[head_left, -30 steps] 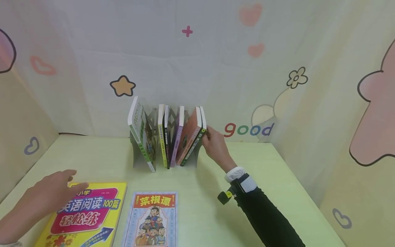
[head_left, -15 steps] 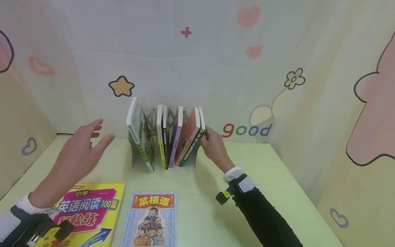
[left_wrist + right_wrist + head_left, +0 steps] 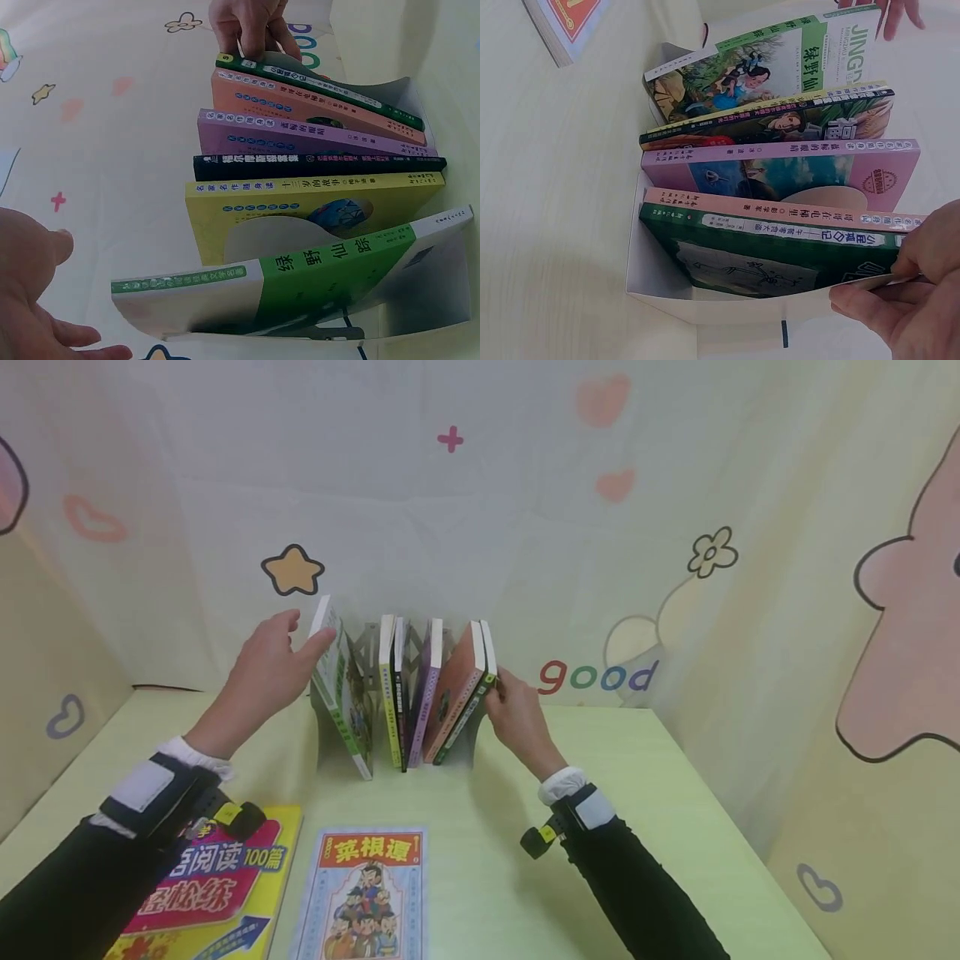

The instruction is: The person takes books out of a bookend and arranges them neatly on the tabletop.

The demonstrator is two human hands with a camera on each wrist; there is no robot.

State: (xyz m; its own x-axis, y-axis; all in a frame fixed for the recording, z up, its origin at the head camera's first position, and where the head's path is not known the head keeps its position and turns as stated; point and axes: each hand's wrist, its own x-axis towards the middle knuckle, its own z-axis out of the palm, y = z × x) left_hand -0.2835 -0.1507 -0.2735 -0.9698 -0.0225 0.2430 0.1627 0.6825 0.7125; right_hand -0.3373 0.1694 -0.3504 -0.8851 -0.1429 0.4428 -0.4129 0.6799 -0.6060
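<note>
Nearest the person, two books lie flat on the pale green table (image 3: 675,793): a yellow workbook (image 3: 217,893) partly under the left forearm, and just beside it a blue-bordered picture book (image 3: 367,893). Neither hand touches them.

Farther back stands a white book stand (image 3: 360,647) holding six books upright, spines toward the person, so each one's long axis runs up and down with a slight lean. The row spreads like a fan — the outer books tilt away from the middle.

The left hand (image 3: 270,672) is at the left end of the row. Its fingers are straight and loose, the tips against the top outer edge of the green-and-white book (image 3: 341,685), which leans left toward that hand; nothing is grasped (the left wrist view shows the palm spread just beside the book's upper corner).

The right hand (image 3: 517,714) is at the other end, its fingers and thumb pinching the outer edge of the dark green book (image 3: 468,710), close against the stand's right end panel. Next inward stands the salmon-pink book (image 3: 453,693), then a purple book (image 3: 429,685).

So each hand has its own end of the row, and the books between lie a little ahead of both wrists, near the patterned back wall (image 3: 480,527).
</note>
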